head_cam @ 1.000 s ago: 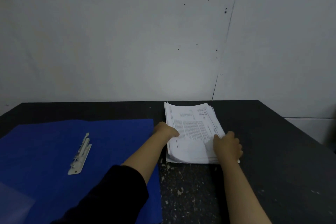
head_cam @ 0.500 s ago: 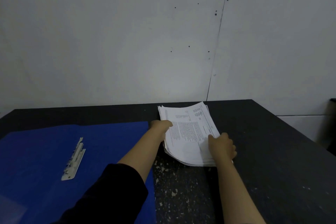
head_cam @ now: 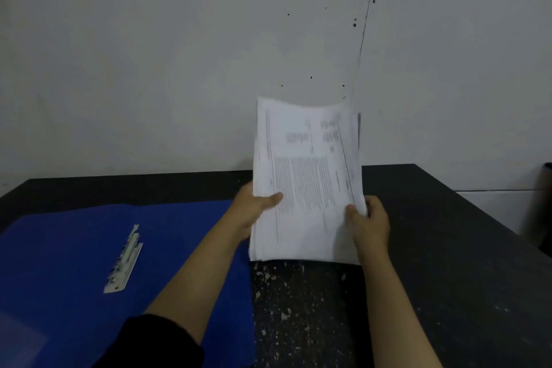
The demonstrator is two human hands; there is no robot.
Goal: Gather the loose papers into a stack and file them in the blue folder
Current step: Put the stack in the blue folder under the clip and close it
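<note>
My left hand [head_cam: 251,212] and right hand [head_cam: 370,222] grip the paper stack [head_cam: 304,182] by its sides, raised off the table [head_cam: 448,248], beside the open blue folder [head_cam: 59,248].

Black table [head_cam: 448,248] against the wall.
An open blue folder [head_cam: 59,263] lies flat on its left side; pale flecks, perhaps chipped paint, speckle the middle.

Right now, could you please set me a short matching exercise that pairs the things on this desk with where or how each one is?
Things:
1. paper stack
2. blue folder
3. metal fastener
4. left hand

States:
A. lying open on the table
B. raised off the table, tilted up
C. lying on the folder
D. gripping the stack's left edge

Pairs: 1-B, 2-A, 3-C, 4-D
</note>
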